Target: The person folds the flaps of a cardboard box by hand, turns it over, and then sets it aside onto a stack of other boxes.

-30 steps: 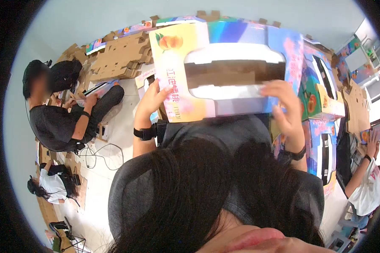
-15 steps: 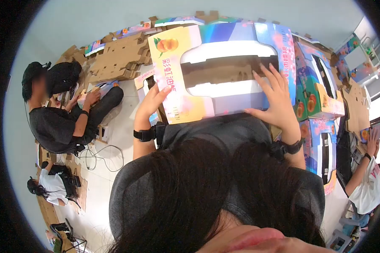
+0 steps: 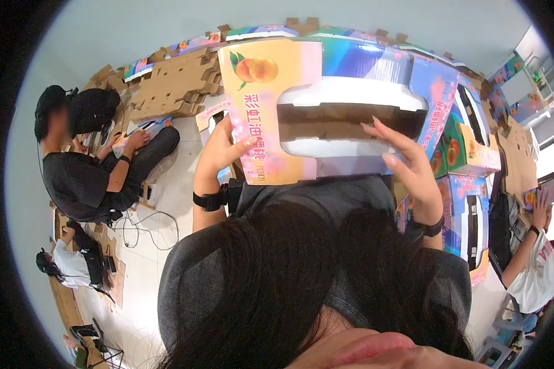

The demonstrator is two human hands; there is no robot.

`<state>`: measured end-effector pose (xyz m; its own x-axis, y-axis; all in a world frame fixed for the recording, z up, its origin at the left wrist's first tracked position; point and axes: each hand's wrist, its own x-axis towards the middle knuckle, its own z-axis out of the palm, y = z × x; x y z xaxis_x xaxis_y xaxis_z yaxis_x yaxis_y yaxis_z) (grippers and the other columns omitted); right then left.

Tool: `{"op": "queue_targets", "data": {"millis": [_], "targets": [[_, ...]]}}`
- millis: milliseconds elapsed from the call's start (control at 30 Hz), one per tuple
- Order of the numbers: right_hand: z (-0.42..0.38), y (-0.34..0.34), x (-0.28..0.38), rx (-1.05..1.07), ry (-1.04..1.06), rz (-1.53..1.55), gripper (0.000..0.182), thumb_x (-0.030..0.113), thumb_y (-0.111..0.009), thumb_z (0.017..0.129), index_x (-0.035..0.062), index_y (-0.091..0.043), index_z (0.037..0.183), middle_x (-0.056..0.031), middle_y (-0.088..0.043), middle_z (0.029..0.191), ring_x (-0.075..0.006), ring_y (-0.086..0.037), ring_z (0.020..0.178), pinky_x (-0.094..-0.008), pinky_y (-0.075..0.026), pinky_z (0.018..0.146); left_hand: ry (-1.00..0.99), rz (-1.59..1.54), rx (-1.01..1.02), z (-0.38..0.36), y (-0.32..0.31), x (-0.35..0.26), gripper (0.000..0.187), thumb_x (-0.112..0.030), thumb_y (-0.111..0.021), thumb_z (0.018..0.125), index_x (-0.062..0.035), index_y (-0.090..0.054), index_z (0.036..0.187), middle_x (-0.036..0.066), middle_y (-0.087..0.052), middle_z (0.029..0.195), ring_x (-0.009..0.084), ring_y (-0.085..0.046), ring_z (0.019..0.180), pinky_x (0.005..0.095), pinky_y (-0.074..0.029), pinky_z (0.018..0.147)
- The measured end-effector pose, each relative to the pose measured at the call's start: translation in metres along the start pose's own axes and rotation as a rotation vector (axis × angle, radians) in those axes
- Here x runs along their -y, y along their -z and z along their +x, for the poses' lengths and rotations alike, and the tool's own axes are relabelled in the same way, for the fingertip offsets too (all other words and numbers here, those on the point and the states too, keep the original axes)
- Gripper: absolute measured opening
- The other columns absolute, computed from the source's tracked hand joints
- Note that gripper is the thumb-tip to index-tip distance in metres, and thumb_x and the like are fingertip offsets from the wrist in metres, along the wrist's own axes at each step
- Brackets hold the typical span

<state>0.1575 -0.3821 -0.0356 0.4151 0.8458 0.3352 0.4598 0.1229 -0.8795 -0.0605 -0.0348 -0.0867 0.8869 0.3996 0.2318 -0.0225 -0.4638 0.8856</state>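
In front of my chest stands a printed cardboard fruit box (image 3: 274,71), with a yellow end panel, peach pictures and a blue-purple side. A long cut-out opening on the face toward me shows its brown inside. My left hand (image 3: 218,154) holds the box's left end, thumb on the yellow panel and the other fingers partly hidden along the side. Over the lower right of the opening is my right hand (image 3: 409,163), open, with thumb and fingers apart and fingertips overlapping the opening.
More printed boxes (image 3: 465,212) are stacked at my right. Flattened brown cardboard (image 3: 166,86) lies at the back left. A seated person (image 3: 83,178) handles a box at left, another person (image 3: 74,264) sits below, and a person's arm (image 3: 526,246) reaches in at right. A cable (image 3: 144,230) lies on the floor.
The box has tipped and shifted right, its right end now slanting. My right hand has moved lower, its fingers more bent. My left hand stays at the left end.
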Motion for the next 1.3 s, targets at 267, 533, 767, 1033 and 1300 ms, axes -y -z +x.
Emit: {"op": "queue_targets", "data": {"millis": [267,533,767,1033,1300], "targets": [[-0.004,0.024,0.000,0.185,-0.042,0.909,0.093,0.048,-0.063,0.090,-0.0053,-0.029,0.157,-0.0320,-0.024,0.163,-0.0434,-0.034,0.148,-0.0514,-0.041,0.113,-0.124,0.017,-0.042,-0.006,-0.004,-0.019,0.096,-0.044,-0.084,0.075,0.0064,-0.044,0.146,0.018,-0.059,0.139,0.0264,-0.055,0.130,0.0394,-0.039,0.112],[-0.014,0.019,0.021,-0.018,-0.043,1.163,0.103,0.052,-0.065,0.083,-0.0123,-0.028,0.154,-0.0357,-0.026,0.160,-0.0457,-0.026,0.152,-0.0581,-0.034,0.118,-0.342,0.091,-0.066,-0.007,-0.007,-0.025,0.099,-0.035,-0.096,0.061,0.0006,-0.050,0.141,0.014,-0.058,0.138,0.0254,-0.057,0.126,0.0396,-0.043,0.107],[0.007,0.020,-0.030,0.076,0.034,1.297,0.091,0.068,-0.057,0.092,0.0034,-0.038,0.153,-0.0186,-0.043,0.157,-0.0358,-0.038,0.147,-0.0548,-0.030,0.119,-0.577,0.678,-0.347,0.006,-0.014,-0.043,0.087,-0.026,-0.091,0.068,-0.0088,-0.048,0.143,0.018,-0.051,0.145,0.0406,-0.041,0.143,0.0561,-0.026,0.120],[0.001,0.001,-0.085,-0.132,-0.045,0.937,0.069,0.037,-0.078,0.089,0.0055,-0.049,0.144,-0.0099,-0.058,0.141,-0.0284,-0.054,0.131,-0.0444,-0.042,0.112,-0.615,0.829,-0.644,0.017,-0.027,-0.004,0.083,-0.019,-0.084,0.077,-0.0184,-0.040,0.148,0.018,-0.032,0.157,0.0426,-0.029,0.149,0.0606,-0.019,0.122],[0.024,0.031,-0.036,-0.355,0.117,0.625,0.089,0.020,-0.091,0.072,0.0018,-0.044,0.145,-0.0086,-0.059,0.132,-0.0235,-0.060,0.120,-0.0409,-0.051,0.103,-0.543,0.767,-0.706,0.016,-0.026,-0.009,0.097,-0.015,-0.086,0.073,-0.0141,-0.032,0.154,0.021,-0.026,0.162,0.0454,-0.026,0.150,0.0597,-0.022,0.121]]}}
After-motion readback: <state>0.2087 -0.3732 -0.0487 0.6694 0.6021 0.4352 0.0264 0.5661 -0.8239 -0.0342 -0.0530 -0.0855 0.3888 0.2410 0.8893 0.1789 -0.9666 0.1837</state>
